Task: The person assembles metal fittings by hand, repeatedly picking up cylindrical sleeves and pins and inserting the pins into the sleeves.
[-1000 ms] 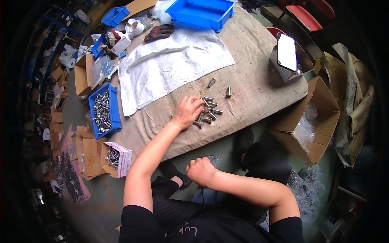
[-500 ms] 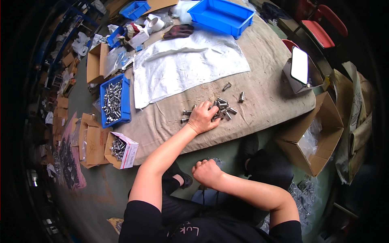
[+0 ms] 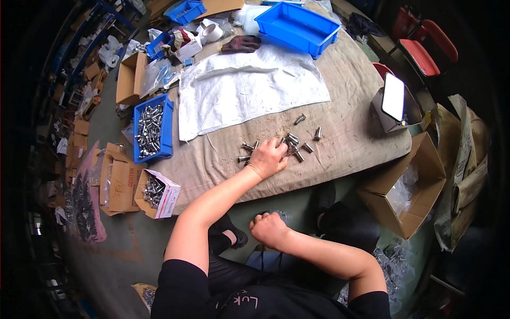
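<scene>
Several shiny metal bolts (image 3: pixel 298 156) lie in a loose cluster near the front edge of the cloth-covered table. My left hand (image 3: pixel 268 158) is over the cluster with bent fingers, closed around bolts at its fingertips; its palm side is hidden. More bolts lie just left of that hand, and two single bolts (image 3: pixel 317 134) lie apart to the right. Held in front of the table edge, above my lap, my right hand (image 3: pixel 269 229) is curled into a fist. Whatever it may hold is hidden.
A blue bin of bolts (image 3: pixel 153 129) stands at the table's left, a small carton of bolts (image 3: pixel 162 198) below it. White sheeting (image 3: pixel 249 87), a dark glove (image 3: pixel 240 44) and a blue tray (image 3: pixel 297 29) lie farther back. At right are a phone (image 3: pixel 393 97) and an open cardboard box (image 3: pixel 406 186).
My left hand has stayed at the cluster with its fingers shifting slightly, and the bolts beside it are fewer and more spread. My right fist is nearly unmoved. The view has shifted slightly.
</scene>
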Demonstrator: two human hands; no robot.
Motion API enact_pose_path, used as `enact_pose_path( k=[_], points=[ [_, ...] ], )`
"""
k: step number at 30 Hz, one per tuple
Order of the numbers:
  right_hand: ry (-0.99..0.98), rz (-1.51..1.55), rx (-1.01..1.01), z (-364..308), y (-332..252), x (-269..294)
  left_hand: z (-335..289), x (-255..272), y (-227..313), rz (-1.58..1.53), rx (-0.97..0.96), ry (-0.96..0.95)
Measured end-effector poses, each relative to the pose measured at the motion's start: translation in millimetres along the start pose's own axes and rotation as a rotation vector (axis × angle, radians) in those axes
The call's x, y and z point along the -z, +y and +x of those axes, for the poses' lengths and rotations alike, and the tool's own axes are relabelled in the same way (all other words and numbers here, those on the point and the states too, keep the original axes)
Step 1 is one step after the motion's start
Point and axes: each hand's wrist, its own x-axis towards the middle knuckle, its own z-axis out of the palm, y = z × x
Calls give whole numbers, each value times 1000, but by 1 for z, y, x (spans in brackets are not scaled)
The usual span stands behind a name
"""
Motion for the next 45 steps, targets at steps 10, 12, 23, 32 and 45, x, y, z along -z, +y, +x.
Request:
enact_pose_path(
  k=[10,12,23,32,45],
  points=[
    [-14,7,-12,3,-1,1,4,-5,-1,-46,23,-29],
    [-6,8,-12,3,-1,0,2,-4,-2,-90,84,-25],
    [135,-42,-27,3,-2,-5,5,-16,-28,-523,458,236],
    [103,-46,-11,5,-1,-3,7,-2,-73,-2802,842,518],
    [122,-35,3,4,0,-2,-7,-8,-86,-2632,1191,274]
  ],
)
